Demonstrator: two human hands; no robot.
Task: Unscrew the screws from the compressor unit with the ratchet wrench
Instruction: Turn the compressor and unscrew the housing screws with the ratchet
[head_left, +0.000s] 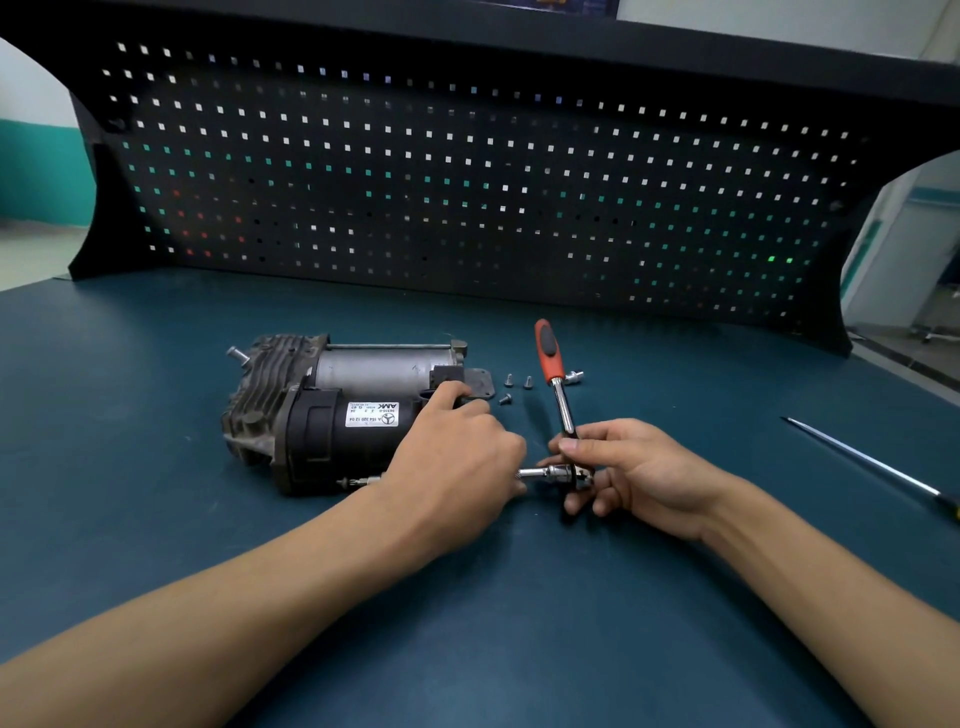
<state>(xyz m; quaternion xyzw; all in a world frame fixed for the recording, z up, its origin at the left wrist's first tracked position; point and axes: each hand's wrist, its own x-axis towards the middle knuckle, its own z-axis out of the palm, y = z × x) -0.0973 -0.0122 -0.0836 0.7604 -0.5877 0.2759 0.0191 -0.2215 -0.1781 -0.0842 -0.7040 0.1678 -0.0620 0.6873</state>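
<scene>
Gripping the wrench head in curled right hand fingers, the person is clasping the compressor with the left hand's curled fingers.

left hand: bare, no glove | right hand: bare, short thumbnail | left forearm: bare to frame edge | right forearm: bare to frame edge
</scene>
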